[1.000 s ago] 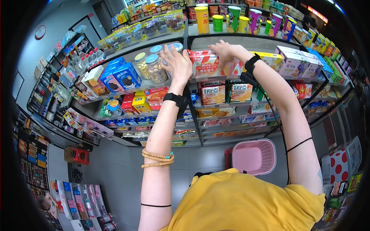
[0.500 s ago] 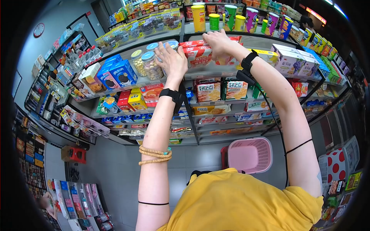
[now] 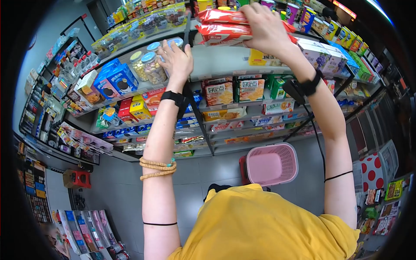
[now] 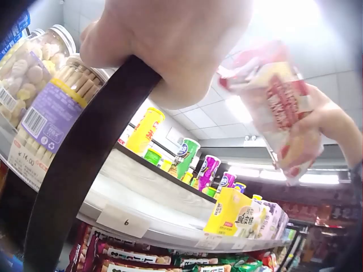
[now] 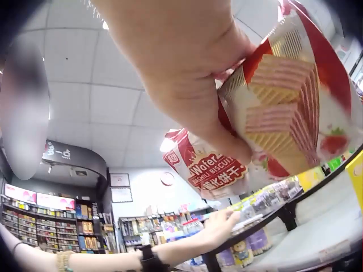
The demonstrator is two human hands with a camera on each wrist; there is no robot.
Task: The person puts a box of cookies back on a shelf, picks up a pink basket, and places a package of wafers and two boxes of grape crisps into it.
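The fingers of the right hand (image 3: 273,32) pinch two red wafer packs (image 3: 225,34), one above the other, at top centre of the head view. The thumb presses the near side of the packs, and the other fingers reach over the top. In the left wrist view a pack is in the air at upper right, above the shelf (image 3: 216,63).

The right wrist, with its black strap, lies right of centre; the forearm slants up and left from an elbow bent at the right of the frame.

The left hand (image 3: 175,62) has its fingers spread, pointing up and left, beside the lidded jars (image 3: 152,71) in the upper left; whether they touch the lids I cannot tell. Its arm runs almost straight up from the bottom edge, with a beaded bracelet (image 3: 154,165) on the forearm.

Below and right of the packs lies a yellow box (image 3: 262,59), with purple boxes (image 3: 323,56) beyond it. Blue cookie boxes (image 3: 119,82) stand left of the jars. A pink basket (image 3: 284,162) sits on the floor at lower centre right, above the person's yellow shirt (image 3: 264,221).
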